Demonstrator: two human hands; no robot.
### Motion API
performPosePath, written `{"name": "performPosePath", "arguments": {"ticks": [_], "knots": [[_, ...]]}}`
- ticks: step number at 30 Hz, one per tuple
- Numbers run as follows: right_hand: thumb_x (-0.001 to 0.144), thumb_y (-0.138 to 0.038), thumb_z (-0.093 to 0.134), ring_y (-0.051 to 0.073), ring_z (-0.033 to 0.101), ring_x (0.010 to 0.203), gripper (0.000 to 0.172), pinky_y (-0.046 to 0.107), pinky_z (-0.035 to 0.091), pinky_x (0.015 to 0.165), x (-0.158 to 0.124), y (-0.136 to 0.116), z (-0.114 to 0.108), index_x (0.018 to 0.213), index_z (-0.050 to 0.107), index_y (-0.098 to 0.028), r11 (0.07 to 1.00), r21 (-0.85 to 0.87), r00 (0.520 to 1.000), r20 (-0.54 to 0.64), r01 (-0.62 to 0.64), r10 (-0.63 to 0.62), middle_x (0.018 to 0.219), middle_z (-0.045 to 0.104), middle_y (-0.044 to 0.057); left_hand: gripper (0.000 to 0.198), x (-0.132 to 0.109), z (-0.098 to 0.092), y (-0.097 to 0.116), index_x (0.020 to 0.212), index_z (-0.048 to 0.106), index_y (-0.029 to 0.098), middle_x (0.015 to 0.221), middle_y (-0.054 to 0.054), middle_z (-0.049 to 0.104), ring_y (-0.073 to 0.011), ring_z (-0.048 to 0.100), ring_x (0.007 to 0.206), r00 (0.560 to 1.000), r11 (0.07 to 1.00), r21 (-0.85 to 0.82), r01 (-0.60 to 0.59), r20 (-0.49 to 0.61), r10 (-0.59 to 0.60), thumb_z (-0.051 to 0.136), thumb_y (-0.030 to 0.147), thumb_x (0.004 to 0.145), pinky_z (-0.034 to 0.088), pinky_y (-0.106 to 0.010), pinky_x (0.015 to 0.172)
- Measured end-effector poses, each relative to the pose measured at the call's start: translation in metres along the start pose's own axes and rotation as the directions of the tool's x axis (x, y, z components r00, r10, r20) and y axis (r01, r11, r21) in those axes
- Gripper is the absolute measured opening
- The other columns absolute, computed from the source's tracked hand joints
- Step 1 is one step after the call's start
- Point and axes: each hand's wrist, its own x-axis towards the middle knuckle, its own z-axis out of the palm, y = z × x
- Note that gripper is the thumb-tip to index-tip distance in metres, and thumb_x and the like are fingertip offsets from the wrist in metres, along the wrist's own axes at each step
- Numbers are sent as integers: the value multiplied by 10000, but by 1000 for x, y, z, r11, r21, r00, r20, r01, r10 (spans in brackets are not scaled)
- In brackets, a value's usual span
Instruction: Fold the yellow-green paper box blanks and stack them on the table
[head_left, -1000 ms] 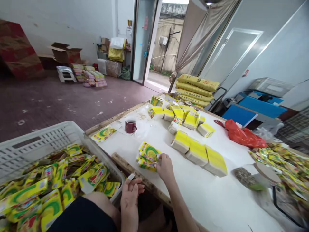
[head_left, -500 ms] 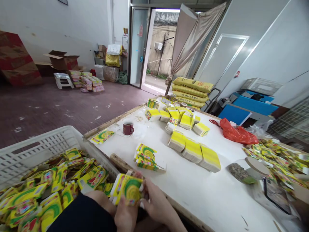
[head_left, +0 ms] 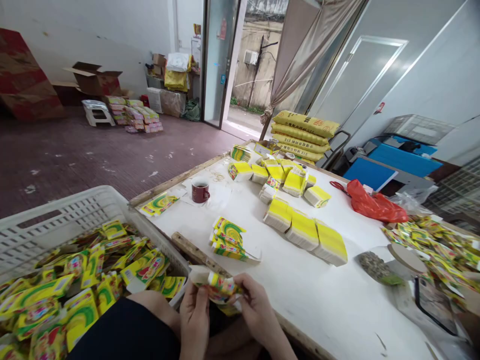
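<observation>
Between my two hands is a small yellow-and-green printed carton (head_left: 222, 287), tilted and slightly blurred, held over my lap at the table's near edge. My left hand (head_left: 195, 315) grips its left end, thumb on the near face. On its right end the fingers of my right hand (head_left: 255, 307) are closed. Just beyond, on the white table (head_left: 240, 200), lies a small pile of similar cartons (head_left: 228, 240). To my left, a white plastic basket (head_left: 112, 200) holds many flattened-looking yellow cartons (head_left: 93, 270).
Stacks of yellow-topped packets (head_left: 300, 225) stand mid-table. A dark red mug (head_left: 200, 191) is at the left. On the right are a jar (head_left: 390, 262), a phone (head_left: 435, 305), a red plastic bag (head_left: 375, 202) and a heap of cartons (head_left: 442, 245). A wooden strip (head_left: 198, 252) edges the table.
The carton has been turned from its broad printed face to a narrower, tilted view. My left hand has moved to its left end and my right hand slightly right. The camera view has shifted a little.
</observation>
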Motion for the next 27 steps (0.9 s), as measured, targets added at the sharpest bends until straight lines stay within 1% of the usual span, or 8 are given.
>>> {"name": "performPosePath", "arguments": {"ticks": [6,9,12,14,16,19,21,27], "knots": [[859,-66,497,178,631,775,313,280,505,695,4,-12,-68,976,710,-263,903,-293,935,-74,313,-348,820,681,23,469,-1,-8,3,1000,722,205,1003,-75,757,-264,711,952,994,996,7,-89,63,88,774,600,752,597,-342,853],[921,-90,519,204,604,810,301,350,516,773,0,-24,-88,942,732,-302,770,-511,913,80,381,-399,817,703,30,610,-5,-6,11,1117,709,208,1145,-126,730,-311,682,1095,957,974,45,-221,200,208,820,621,682,558,-408,985],[914,-152,619,207,605,830,217,480,449,1036,-8,-34,-84,882,730,-336,656,-588,881,325,474,-345,765,700,-6,897,-13,0,19,1266,659,226,1288,-132,674,-380,604,1236,843,921,287,-263,533,74,988,401,450,500,-458,1068],[888,-142,645,202,623,876,220,529,342,1165,-15,-32,-70,900,716,-350,666,-548,858,399,507,-325,786,693,-27,854,-19,6,23,1312,618,251,1277,-105,681,-364,636,1180,733,873,404,-273,675,-84,950,288,526,527,-447,1017],[851,-133,644,240,618,1070,305,573,282,1208,-20,-21,-54,1058,683,-354,741,-501,894,281,447,-349,1018,703,9,631,-23,10,24,1284,613,256,1184,-76,716,-319,686,1058,689,842,451,-297,712,-138,825,250,690,558,-408,930],[835,-228,650,334,433,1396,610,634,294,1188,-21,5,-31,1409,454,-294,917,-333,925,-228,220,-304,1447,501,136,564,-21,6,16,1291,577,254,1097,-62,733,-289,706,958,753,815,461,-351,656,-47,743,243,753,568,-375,861],[870,-356,637,347,416,1428,705,611,361,1156,-18,18,-20,1492,326,-242,994,-44,921,-373,101,-110,1507,443,182,660,-18,-2,4,1352,524,249,1111,-78,732,-294,712,954,782,788,473,-394,624,16,754,249,734,576,-376,841],[810,-595,712,321,562,1306,712,518,364,1175,-8,11,-7,1400,546,-233,834,447,945,114,-324,306,1269,690,110,725,-14,-14,-19,1428,331,223,1260,-132,676,-289,693,1077,664,625,456,-634,735,137,623,224,765,573,-391,881]]}}
